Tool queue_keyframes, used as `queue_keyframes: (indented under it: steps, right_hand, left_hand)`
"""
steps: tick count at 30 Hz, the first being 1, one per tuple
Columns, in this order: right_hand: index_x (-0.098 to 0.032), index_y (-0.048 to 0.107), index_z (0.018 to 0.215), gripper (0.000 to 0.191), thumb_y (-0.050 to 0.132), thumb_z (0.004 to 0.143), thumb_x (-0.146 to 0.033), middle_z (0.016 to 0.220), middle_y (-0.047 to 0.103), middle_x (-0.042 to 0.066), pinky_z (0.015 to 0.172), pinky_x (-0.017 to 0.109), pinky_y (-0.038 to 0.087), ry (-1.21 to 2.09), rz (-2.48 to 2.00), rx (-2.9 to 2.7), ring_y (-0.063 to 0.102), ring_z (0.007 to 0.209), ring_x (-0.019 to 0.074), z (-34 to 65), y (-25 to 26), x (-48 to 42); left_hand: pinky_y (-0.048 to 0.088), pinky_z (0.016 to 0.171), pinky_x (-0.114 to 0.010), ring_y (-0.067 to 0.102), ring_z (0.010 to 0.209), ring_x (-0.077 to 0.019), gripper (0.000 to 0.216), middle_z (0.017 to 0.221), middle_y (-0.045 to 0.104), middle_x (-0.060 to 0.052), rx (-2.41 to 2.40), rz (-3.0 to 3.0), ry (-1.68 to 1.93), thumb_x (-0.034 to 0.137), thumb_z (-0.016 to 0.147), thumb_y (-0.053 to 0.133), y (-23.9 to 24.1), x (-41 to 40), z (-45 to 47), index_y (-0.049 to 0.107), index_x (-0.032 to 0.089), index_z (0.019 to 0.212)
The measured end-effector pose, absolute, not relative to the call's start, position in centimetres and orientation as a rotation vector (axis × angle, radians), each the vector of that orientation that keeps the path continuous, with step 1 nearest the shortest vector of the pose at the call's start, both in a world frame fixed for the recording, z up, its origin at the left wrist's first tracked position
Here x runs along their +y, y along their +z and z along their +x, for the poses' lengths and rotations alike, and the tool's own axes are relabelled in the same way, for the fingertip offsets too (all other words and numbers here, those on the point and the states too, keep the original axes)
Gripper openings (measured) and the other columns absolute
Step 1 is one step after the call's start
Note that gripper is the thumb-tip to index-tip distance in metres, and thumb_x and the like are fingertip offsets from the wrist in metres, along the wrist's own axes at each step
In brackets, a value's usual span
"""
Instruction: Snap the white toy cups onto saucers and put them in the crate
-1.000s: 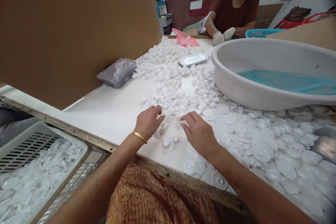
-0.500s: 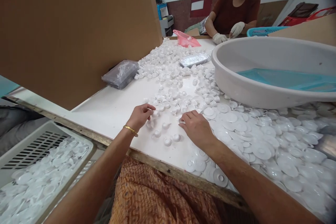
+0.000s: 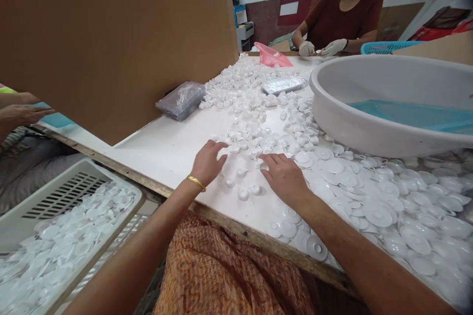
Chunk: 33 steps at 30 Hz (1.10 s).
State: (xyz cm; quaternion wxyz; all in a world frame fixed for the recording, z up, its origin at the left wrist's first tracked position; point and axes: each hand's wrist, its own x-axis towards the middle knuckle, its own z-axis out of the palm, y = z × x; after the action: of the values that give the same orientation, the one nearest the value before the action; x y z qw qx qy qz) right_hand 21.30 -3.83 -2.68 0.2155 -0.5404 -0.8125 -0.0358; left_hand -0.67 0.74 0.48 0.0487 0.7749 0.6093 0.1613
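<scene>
My left hand [image 3: 210,161], a gold bangle on its wrist, hovers over the white table [image 3: 162,150] with thumb and fingertips apart. Beside its fingers are small white cups [image 3: 243,194], some standing singly close to me. To the right, my right hand [image 3: 284,177] has its fingers stretched forward and its thumb spread, at the near edge of a pile of white cups [image 3: 254,103]. A small white piece shows between its thumb and fingers; I see no grip on it. Flat white saucers [image 3: 332,166] lie heaped beyond this hand.
A large grey basin [image 3: 373,133] stands at right, a tall cardboard sheet [image 3: 121,49] at left. Wrapped plastic packs [image 3: 181,101] and a pink scoop [image 3: 273,56] lie further back. A slotted crate [image 3: 138,202] of white pieces is below left. A gloved co-worker [image 3: 334,48] sits opposite.
My right hand's fingers have spread from a closed pinch, and my left thumb and fingers have parted. Another person's hands have come into view at far left. The view has shifted slightly.
</scene>
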Motion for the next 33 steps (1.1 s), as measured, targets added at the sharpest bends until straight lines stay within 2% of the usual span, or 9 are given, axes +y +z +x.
queue_keyframes:
  steps: [2, 4, 8, 14, 19, 23, 25, 29, 33]
  right_hand:
    - [-0.019, 0.054, 0.113, 0.032, 0.055, 0.082, -0.018, 0.11, 0.061, 0.006, 0.08, 0.034, 0.038, -0.095, -1.451, -2.301, 0.05, 0.099, 0.0224, 21.3, -2.7, -3.9]
    - [-0.019, 0.059, 0.103, 0.023, 0.057, 0.08, -0.016, 0.108, 0.061, 0.006, 0.081, 0.035, 0.039, -0.083, -1.443, -2.334, 0.05, 0.1, 0.0227, 21.5, -2.5, -3.8]
    - [-0.016, 0.062, 0.09, 0.013, 0.053, 0.081, -0.011, 0.095, 0.063, 0.007, 0.079, 0.033, 0.042, 0.01, -1.475, -2.28, 0.052, 0.093, 0.0213, 22.0, -2.3, -3.8]
    - [-0.016, 0.056, 0.107, 0.029, 0.052, 0.08, -0.01, 0.102, 0.058, 0.008, 0.086, 0.037, 0.044, 0.24, -1.354, -2.114, 0.05, 0.098, 0.0217, 22.0, -3.2, -3.5]
    - [-0.016, 0.055, 0.107, 0.026, 0.049, 0.082, -0.011, 0.109, 0.055, 0.009, 0.091, 0.036, 0.044, 0.363, -1.21, -2.111, 0.05, 0.105, 0.0195, 21.3, -3.5, -3.8]
    - [-0.017, 0.053, 0.113, 0.028, 0.046, 0.085, -0.015, 0.118, 0.052, 0.009, 0.09, 0.032, 0.045, 0.348, -1.203, -2.123, 0.05, 0.109, 0.018, 21.3, -2.6, -4.1]
    - [-0.018, 0.054, 0.112, 0.028, 0.047, 0.086, -0.019, 0.115, 0.054, 0.008, 0.086, 0.033, 0.046, 0.262, -1.302, -2.119, 0.052, 0.105, 0.0193, 21.5, -2.3, -4.2]
    - [-0.019, 0.058, 0.107, 0.029, 0.052, 0.084, -0.035, 0.095, 0.06, 0.008, 0.072, 0.034, 0.047, 0.11, -1.556, -2.165, 0.056, 0.088, 0.0223, 21.8, -2.2, -4.3]
    - [-0.02, 0.055, 0.108, 0.033, 0.06, 0.078, -0.032, 0.095, 0.06, 0.006, 0.07, 0.031, 0.046, 0.206, -1.556, -2.27, 0.057, 0.088, 0.021, 21.8, -2.6, -4.3]
  left_hand:
    - [0.042, 0.08, -0.031, 0.051, 0.098, -0.021, 0.033, 0.105, 0.053, -0.007, 1.778, 2.508, 0.399, 0.022, 0.076, 0.052, 0.2, 1.6, 1.2, 0.058, 0.024, 0.109]
    - [0.042, 0.081, -0.033, 0.049, 0.102, -0.0232, 0.025, 0.105, 0.053, -0.009, 1.777, 2.534, 0.265, 0.018, 0.075, 0.052, -0.1, 2.4, 2.6, 0.062, 0.021, 0.098]
    - [0.042, 0.074, -0.031, 0.054, 0.089, -0.0211, 0.019, 0.092, 0.058, -0.008, 1.804, 2.421, 0.176, 0.023, 0.079, 0.045, -0.1, 3.4, 3.0, 0.063, 0.019, 0.081]
    - [0.039, 0.053, -0.024, 0.058, 0.062, -0.0156, 0.029, 0.066, 0.065, -0.003, 1.781, 2.138, 0.028, 0.028, 0.08, 0.036, 1.2, 4.8, 0.8, 0.058, 0.018, 0.064]
    - [0.038, 0.05, -0.024, 0.056, 0.054, -0.0157, 0.025, 0.056, 0.063, -0.003, 1.83, 2.047, -0.059, 0.028, 0.074, 0.044, 1.0, 6.7, -0.4, 0.055, 0.019, 0.053]
    - [0.039, 0.062, -0.028, 0.059, 0.075, -0.0221, 0.02, 0.075, 0.065, -0.008, 1.993, 2.146, 0.036, 0.031, 0.076, 0.046, 1.4, 6.4, -0.5, 0.059, 0.019, 0.065]
    - [0.039, 0.066, -0.029, 0.057, 0.082, -0.023, 0.023, 0.084, 0.065, -0.008, 2.001, 2.22, 0.136, 0.033, 0.08, 0.042, 1.6, 5.3, 0.2, 0.06, 0.019, 0.076]
    - [0.04, 0.068, -0.028, 0.057, 0.077, -0.0186, 0.028, 0.084, 0.063, -0.004, 1.69, 2.338, 0.382, 0.042, 0.083, 0.043, 0.9, 3.0, 3.6, 0.058, 0.022, 0.095]
    - [0.041, 0.07, -0.029, 0.057, 0.078, -0.0185, 0.029, 0.09, 0.06, -0.005, 1.619, 2.366, 0.4, 0.033, 0.08, 0.049, -0.5, 2.5, 6.4, 0.053, 0.022, 0.107]
